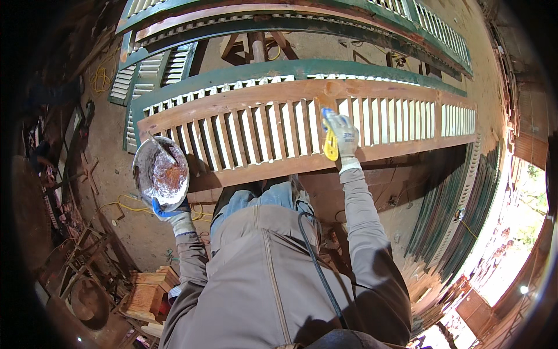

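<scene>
My gloved left hand [173, 216] grips the rim of a round metal bowl [137, 168], held tilted beside the left end of a louvered wooden shutter [256, 173]. Reddish-brown and whitish paste coats the bowl's inside, and a thin stick-like tool [164, 150] leans in it. Over the shutter's slats, right of its middle, my gloved right hand [344, 134] is closed around a yellow-handled putty knife [331, 144]. Its blade is hard to make out against the brown wood. Near the fingertips, the shutter's far rail carries an orange-brown smear [332, 88].
A green-framed shutter [232, 79] lies just beyond, and more green shutters [372, 16] rest farther back on wooden stands [257, 46]. Dark green slats [447, 215] are laid out at right. Yellow cord [125, 203] trails across the floor, near wooden pieces [148, 296] at lower left.
</scene>
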Demonstrator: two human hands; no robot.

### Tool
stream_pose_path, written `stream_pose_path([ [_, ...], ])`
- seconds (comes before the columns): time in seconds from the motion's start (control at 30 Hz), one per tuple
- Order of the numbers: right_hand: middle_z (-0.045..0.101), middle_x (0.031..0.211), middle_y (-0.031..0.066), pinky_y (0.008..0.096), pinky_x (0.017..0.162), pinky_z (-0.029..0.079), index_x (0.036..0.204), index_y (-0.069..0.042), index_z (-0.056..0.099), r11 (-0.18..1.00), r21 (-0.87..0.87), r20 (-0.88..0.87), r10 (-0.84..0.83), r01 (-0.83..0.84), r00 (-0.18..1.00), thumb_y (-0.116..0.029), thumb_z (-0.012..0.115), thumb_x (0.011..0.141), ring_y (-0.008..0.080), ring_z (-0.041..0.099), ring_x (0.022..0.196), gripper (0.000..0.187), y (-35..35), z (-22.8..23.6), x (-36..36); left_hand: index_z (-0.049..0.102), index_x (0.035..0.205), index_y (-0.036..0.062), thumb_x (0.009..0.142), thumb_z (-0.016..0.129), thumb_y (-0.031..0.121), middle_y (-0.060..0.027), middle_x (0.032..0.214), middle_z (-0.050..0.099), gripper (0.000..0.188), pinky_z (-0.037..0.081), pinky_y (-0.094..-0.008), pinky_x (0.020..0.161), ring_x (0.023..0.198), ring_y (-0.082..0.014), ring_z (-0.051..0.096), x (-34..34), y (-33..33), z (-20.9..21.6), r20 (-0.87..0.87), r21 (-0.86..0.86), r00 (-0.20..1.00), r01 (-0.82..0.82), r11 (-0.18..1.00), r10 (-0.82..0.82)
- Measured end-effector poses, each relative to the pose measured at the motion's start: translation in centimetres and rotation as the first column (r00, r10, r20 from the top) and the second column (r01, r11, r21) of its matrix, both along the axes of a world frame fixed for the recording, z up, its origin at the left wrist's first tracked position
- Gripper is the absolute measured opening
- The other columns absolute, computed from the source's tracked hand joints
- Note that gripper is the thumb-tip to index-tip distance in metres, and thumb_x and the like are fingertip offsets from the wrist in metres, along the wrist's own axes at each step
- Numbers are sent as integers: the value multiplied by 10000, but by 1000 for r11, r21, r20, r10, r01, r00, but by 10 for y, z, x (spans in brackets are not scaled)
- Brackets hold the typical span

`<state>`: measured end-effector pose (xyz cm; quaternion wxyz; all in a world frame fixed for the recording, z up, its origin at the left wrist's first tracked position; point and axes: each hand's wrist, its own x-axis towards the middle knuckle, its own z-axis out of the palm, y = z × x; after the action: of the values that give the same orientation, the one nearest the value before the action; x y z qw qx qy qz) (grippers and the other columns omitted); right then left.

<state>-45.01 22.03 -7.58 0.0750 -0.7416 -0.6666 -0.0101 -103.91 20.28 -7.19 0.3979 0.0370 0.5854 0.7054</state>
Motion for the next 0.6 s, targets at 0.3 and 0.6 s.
stream_pose_path([
  [0.3,623,1281,48,380,1035,438,1311,-130,594,999,-39,-268,4,-15,963,-67,562,846,261,582,1132,471,4,19,-14,569,1309,50,816,610,433,-161,1346,576,626,476,-498,1028,1208,-345,566,10,6,3,272,108,961,10,994,-39],
  [0.6,597,1332,29,315,1050,443,1360,-112,546,990,-46,-172,126,-136,977,-49,513,840,218,550,1188,525,25,38,-38,505,1382,78,843,596,411,-133,1386,540,639,452,-492,1052,1237,-336,540,17,4,9,311,104,949,17,994,-49],
])
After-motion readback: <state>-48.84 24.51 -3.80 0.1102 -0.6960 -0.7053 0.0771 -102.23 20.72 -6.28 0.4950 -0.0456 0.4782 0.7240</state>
